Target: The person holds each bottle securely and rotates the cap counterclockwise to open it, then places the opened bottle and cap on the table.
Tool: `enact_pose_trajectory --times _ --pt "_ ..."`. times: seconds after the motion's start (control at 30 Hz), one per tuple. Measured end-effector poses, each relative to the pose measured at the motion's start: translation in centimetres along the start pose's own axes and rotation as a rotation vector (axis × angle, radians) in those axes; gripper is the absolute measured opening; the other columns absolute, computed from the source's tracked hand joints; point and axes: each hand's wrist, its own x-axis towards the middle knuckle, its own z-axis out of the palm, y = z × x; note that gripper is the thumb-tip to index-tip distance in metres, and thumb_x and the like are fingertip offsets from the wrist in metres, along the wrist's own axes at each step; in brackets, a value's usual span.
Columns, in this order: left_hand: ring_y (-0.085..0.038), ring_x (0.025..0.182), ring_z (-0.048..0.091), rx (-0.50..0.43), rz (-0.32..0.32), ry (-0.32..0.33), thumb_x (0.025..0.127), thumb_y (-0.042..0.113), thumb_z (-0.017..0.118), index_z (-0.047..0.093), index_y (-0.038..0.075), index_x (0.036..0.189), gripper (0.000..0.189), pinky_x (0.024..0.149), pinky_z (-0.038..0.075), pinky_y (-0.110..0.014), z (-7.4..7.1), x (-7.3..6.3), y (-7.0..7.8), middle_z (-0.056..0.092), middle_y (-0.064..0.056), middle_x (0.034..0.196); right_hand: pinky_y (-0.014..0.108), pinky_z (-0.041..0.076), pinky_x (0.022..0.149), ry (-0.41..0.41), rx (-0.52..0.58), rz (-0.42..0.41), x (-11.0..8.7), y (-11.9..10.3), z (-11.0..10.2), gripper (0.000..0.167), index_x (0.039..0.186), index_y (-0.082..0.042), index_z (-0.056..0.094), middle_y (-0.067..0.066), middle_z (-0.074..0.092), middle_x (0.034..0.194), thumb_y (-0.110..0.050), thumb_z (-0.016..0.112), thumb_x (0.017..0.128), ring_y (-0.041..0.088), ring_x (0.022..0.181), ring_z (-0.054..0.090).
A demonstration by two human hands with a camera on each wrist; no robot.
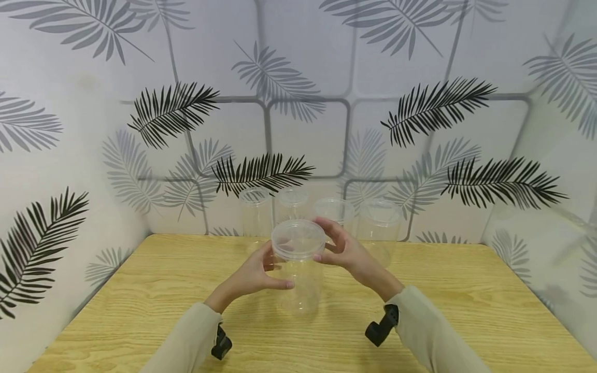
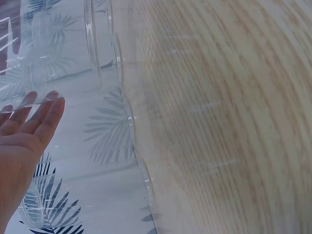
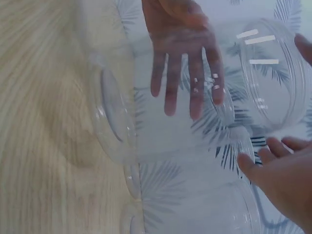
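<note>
A large clear jar (image 1: pixel 302 292) stands upright in front of me, close over the wooden table, with a translucent round lid (image 1: pixel 298 239) on top. My left hand (image 1: pixel 254 274) grips the jar's side, its thumb across the near face and its fingers round the far left. Through the clear wall, the right wrist view shows the left fingers (image 3: pixel 183 80) lying along the jar. My right hand (image 1: pixel 347 254) holds the lid's right edge, thumb at the near rim and forefinger behind it. In the left wrist view my left hand (image 2: pixel 29 129) has its fingertips at the jar.
Several other clear lidded containers stand in a row at the back: two narrower jars (image 1: pixel 255 220) (image 1: pixel 293 199) on the left and two wider jars (image 1: pixel 333 207) (image 1: pixel 380 228) on the right. Behind the wooden tabletop (image 1: pixel 163 290) hangs a leaf-patterned backdrop (image 1: pixel 308 134).
</note>
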Motion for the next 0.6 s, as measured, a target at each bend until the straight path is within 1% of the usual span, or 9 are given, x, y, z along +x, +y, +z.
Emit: enact_pose_trajectory --times 0.1,0.17,0.27,0.3,0.47,0.53,0.6 --pt "-0.030 0.119 0.050 0.006 -0.002 0.010 0.069 0.014 0.080 0.026 0.024 0.142 0.091 0.099 0.040 -0.051 0.0 0.0 0.0 0.039 -0.006 0.140 0.047 0.032 0.107 0.098 -0.061 -0.001 -0.3 0.0 0.7 0.082 0.143 -0.015 0.023 0.005 0.025 0.149 -0.017 0.073 0.078 0.032 0.136 0.025" --pt "-0.030 0.119 0.050 0.009 -0.002 0.016 0.069 0.014 0.080 0.026 0.025 0.142 0.092 0.099 0.040 -0.051 0.0 0.0 0.0 0.039 -0.006 0.140 0.052 0.028 0.108 0.151 -0.087 -0.003 -0.5 0.0 1.4 0.083 0.142 -0.015 0.024 0.005 0.025 0.148 -0.016 0.074 0.077 0.032 0.136 0.023" --pt "-0.030 0.119 0.050 0.007 -0.001 0.022 0.069 0.015 0.080 0.026 0.024 0.142 0.091 0.099 0.040 -0.052 0.1 0.0 0.1 0.040 -0.007 0.139 0.052 0.024 0.110 0.215 -0.143 -0.018 -0.6 -0.1 2.2 0.084 0.142 -0.014 0.025 0.007 0.027 0.147 -0.015 0.075 0.075 0.029 0.137 0.021" --pt "-0.031 0.119 0.050 0.004 0.000 0.022 0.069 0.015 0.080 0.027 0.023 0.142 0.091 0.099 0.039 -0.053 0.1 0.0 0.1 0.040 -0.007 0.139 0.052 0.024 0.110 0.232 -0.158 -0.017 -0.6 -0.1 2.4 0.084 0.142 -0.013 0.025 0.007 0.028 0.146 -0.015 0.076 0.074 0.029 0.137 0.022" --pt "-0.031 0.120 0.050 -0.004 0.007 0.011 0.070 0.014 0.080 0.026 0.022 0.142 0.090 0.100 0.040 -0.050 0.2 0.0 0.2 0.039 -0.008 0.140 0.050 0.032 0.106 0.287 -0.199 0.015 -0.4 -0.1 3.0 0.084 0.141 -0.011 0.026 0.009 0.032 0.144 -0.015 0.076 0.074 0.032 0.134 0.029" --pt "-0.030 0.119 0.050 -0.004 0.008 0.005 0.070 0.014 0.079 0.026 0.022 0.142 0.090 0.099 0.040 -0.050 0.2 0.0 0.2 0.040 -0.008 0.139 0.049 0.032 0.107 0.287 -0.198 0.017 -0.3 -0.1 3.0 0.083 0.141 -0.010 0.026 0.010 0.033 0.144 -0.014 0.076 0.074 0.031 0.134 0.030" --pt "-0.030 0.119 0.050 -0.002 0.009 0.003 0.070 0.015 0.079 0.027 0.022 0.142 0.089 0.099 0.040 -0.052 0.2 0.0 0.2 0.041 -0.008 0.139 0.049 0.030 0.108 0.270 -0.189 0.010 -0.3 -0.1 2.8 0.083 0.141 -0.009 0.026 0.010 0.033 0.144 -0.014 0.075 0.075 0.030 0.134 0.030"
